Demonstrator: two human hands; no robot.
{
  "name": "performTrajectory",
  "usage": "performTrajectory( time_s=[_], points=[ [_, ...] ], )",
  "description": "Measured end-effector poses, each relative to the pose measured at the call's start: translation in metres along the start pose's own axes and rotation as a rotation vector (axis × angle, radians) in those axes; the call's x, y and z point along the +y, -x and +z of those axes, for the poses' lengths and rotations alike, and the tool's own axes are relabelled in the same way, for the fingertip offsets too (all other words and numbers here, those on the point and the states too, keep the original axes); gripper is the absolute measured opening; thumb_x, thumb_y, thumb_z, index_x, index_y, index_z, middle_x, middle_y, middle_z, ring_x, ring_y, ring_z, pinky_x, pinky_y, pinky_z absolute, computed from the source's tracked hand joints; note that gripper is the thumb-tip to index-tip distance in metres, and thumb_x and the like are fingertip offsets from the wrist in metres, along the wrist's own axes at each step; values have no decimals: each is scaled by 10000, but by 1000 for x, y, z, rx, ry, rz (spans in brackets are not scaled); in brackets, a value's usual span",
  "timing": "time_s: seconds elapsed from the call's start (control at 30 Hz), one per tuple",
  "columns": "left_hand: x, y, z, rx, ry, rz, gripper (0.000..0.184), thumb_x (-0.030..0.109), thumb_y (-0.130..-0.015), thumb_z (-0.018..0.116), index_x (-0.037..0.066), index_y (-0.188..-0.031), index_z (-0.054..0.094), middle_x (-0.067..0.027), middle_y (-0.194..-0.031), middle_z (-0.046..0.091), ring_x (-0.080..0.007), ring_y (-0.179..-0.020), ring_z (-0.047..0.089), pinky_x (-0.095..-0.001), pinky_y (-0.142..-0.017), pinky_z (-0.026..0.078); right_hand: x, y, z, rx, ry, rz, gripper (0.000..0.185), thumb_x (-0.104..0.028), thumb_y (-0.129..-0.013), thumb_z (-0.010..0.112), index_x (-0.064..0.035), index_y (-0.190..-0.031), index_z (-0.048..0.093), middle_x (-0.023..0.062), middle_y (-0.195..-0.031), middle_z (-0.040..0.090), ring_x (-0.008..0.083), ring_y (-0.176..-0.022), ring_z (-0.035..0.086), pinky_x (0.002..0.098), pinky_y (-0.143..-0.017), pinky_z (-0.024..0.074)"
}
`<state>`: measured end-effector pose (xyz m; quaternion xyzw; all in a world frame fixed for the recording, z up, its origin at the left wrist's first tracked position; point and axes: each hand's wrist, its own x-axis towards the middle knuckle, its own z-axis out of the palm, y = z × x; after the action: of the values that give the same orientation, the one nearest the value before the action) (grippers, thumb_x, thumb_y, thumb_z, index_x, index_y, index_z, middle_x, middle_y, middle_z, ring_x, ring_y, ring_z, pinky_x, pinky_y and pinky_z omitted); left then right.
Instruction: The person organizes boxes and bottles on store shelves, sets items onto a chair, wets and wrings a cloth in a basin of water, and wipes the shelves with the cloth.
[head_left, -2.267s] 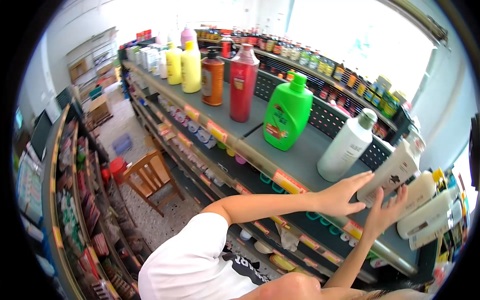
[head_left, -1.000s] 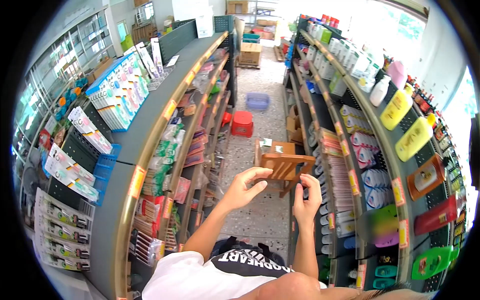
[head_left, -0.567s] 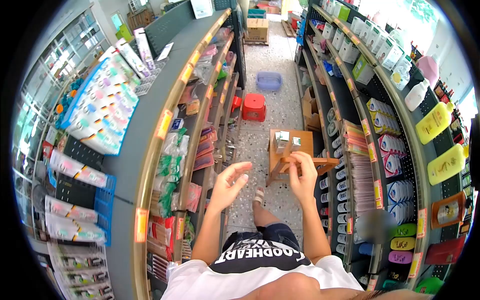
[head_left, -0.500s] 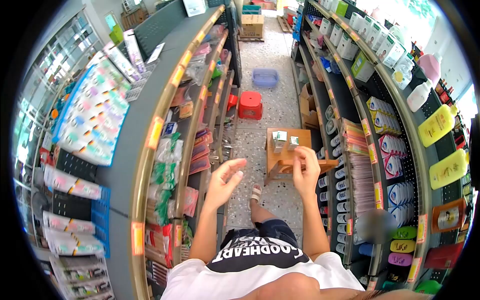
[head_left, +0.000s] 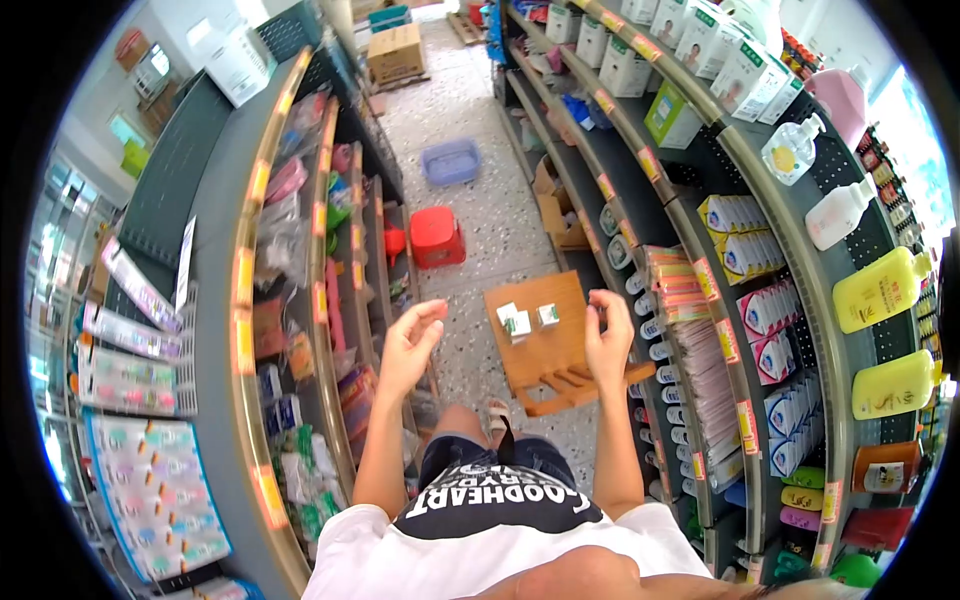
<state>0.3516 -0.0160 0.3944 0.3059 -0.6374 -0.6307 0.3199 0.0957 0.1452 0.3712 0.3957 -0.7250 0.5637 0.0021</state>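
Observation:
My left hand (head_left: 412,343) is raised in mid-air over the aisle, its fingers curved and apart with nothing between them. Level with it on the other side, my right hand (head_left: 608,342) also hangs empty, thumb and fingers parted. In the view it overlaps the right edge of a small wooden chair (head_left: 552,358); whether they touch I cannot tell. On the chair's seat are a few small white-and-green boxes (head_left: 518,324), one of them (head_left: 547,315) standing slightly apart to the right.
Shelves line both sides: bagged goods (head_left: 300,470) on the left, yellow bottles (head_left: 885,290) and soap packs (head_left: 740,240) on the right. Farther along the floor are a red stool (head_left: 437,238), a translucent blue tub (head_left: 450,162) and a cardboard box (head_left: 395,53).
My view has shifted forward and turned, so the chair and its boxes appear nearer and more from above. Both hands stay raised and empty.

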Motion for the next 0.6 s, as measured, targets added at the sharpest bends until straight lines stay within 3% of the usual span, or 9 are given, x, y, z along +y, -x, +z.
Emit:
performTrajectory(
  time_s=[0.5, 0.53, 0.6],
  points=[
    [-81, -255, 67, -713, -34, -149, 335, 120, -957, 602, 7, -1272, 585, -121, -1204, 653, -184, -1113, 613, -334, -983, 470, 89, -18, 53, 266, 253, 448, 221, 28, -869, 590, 27, -1088, 618, 157, -1022, 623, 262, -861, 657, 342, -768, 534],
    [-94, -272, 69, -775, -55, -168, 332, 118, -956, 602, 10, -1269, 587, -116, -1201, 655, -181, -1110, 614, -333, -981, 470, 100, -18, 65, 300, 339, 434, 229, 14, -871, 601, 12, -1098, 633, 130, -1024, 644, 212, -838, 649, 299, -677, 529],
    [-120, -303, 68, -915, -103, -215, 326, 115, -954, 603, 14, -1264, 592, -105, -1195, 659, -175, -1104, 616, -330, -976, 471, 108, -16, 88, 380, 365, 507, 231, 16, -867, 602, 14, -1096, 632, 147, -1027, 647, 236, -832, 663, 315, -696, 531]
  ],
)
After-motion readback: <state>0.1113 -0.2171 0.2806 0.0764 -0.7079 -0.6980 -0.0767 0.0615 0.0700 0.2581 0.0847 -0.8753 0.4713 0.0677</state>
